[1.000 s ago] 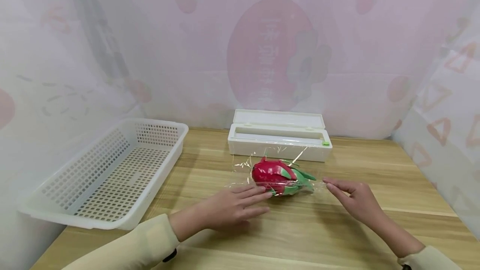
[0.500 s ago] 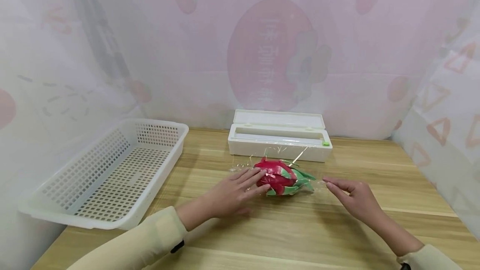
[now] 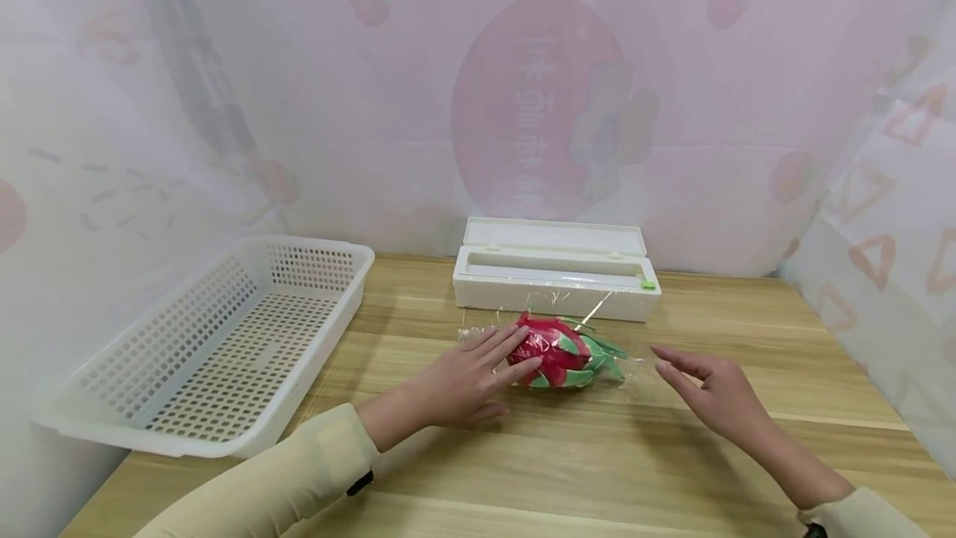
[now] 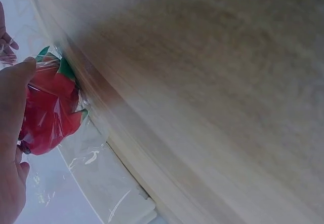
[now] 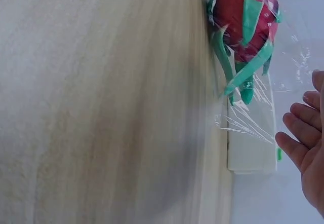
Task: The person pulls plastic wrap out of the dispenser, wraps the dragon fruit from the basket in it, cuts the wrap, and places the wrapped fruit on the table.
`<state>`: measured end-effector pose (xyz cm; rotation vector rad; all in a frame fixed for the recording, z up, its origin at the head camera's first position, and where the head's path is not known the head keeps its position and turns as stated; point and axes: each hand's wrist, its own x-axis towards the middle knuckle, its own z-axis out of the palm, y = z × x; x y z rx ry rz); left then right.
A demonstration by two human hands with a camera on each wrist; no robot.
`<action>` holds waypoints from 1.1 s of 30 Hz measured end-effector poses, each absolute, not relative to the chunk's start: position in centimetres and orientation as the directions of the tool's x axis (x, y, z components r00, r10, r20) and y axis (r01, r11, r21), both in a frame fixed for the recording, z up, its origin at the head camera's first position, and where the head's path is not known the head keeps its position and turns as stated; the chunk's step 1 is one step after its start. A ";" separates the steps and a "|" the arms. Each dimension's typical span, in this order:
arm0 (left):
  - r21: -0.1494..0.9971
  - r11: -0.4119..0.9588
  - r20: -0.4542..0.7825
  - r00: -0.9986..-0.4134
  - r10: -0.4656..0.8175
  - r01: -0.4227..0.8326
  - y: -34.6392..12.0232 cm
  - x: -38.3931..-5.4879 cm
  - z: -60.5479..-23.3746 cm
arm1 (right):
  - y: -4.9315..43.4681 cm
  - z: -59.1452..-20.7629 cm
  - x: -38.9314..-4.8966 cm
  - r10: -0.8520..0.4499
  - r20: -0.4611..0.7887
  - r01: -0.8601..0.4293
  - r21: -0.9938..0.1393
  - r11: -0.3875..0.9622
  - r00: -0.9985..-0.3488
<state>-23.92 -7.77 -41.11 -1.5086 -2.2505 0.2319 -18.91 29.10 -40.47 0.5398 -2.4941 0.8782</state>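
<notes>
A red dragon fruit [image 3: 548, 347] with green leaf tips lies on the wooden table, covered with clear plastic wrap [image 3: 635, 372]. My left hand [image 3: 466, 380] rests its fairly straight fingers on the fruit's left end, over the wrap. In the left wrist view, the thumb and fingers lie along the wrapped fruit [image 4: 50, 107]. To the right of the leaf tips, my right hand [image 3: 713, 397] hovers with thumb and fingers parted, holding nothing. The right wrist view has that hand [image 5: 306, 127] beside the loose film [image 5: 245, 120], apart from the fruit.
Behind the fruit stands a white wrap dispenser box [image 3: 556, 297], its lid [image 3: 556, 235] raised and a green slider [image 3: 648, 285] at its right. A white perforated basket [image 3: 261, 413] sits at the left. Patterned sheets enclose the back and sides.
My left hand has slid up and onto the fruit's left end, folding the wrap's near edge over it. My right hand has let go of the film's right edge and drawn slightly away.
</notes>
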 end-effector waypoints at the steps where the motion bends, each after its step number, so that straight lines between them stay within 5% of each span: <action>1: -0.358 0.402 0.249 -0.329 0.911 0.843 -7.7 -23.9 -41.1 | 29.2 -40.3 -18.8 -0.206 0.523 -0.489 -0.490 0.722 -0.827; 5: -0.351 0.417 0.244 -0.348 0.905 0.839 -7.7 -23.8 -40.8 | 29.2 -39.9 -18.6 -0.247 0.655 -0.603 -0.397 0.692 -0.714; 11: -0.313 0.433 0.223 -0.378 0.899 0.845 -7.6 -23.7 -40.7 | 26.5 -39.1 -18.4 -0.483 0.846 -0.850 0.069 0.522 -0.228; 14: -0.312 0.433 0.227 -0.376 0.899 0.846 -7.5 -23.8 -40.8 | 24.8 -38.9 -17.9 -0.573 0.812 -0.883 0.187 0.432 -0.109; 23: -0.344 0.425 0.260 -0.350 0.900 0.837 -7.5 -23.9 -41.0 | 23.3 -40.6 -17.8 -0.718 0.682 -0.887 0.236 0.396 -0.138; 33: -0.305 0.437 0.275 -0.361 0.891 0.846 -7.4 -24.1 -41.0 | 23.3 -41.6 -18.7 -0.764 0.541 -0.840 0.180 0.513 -0.350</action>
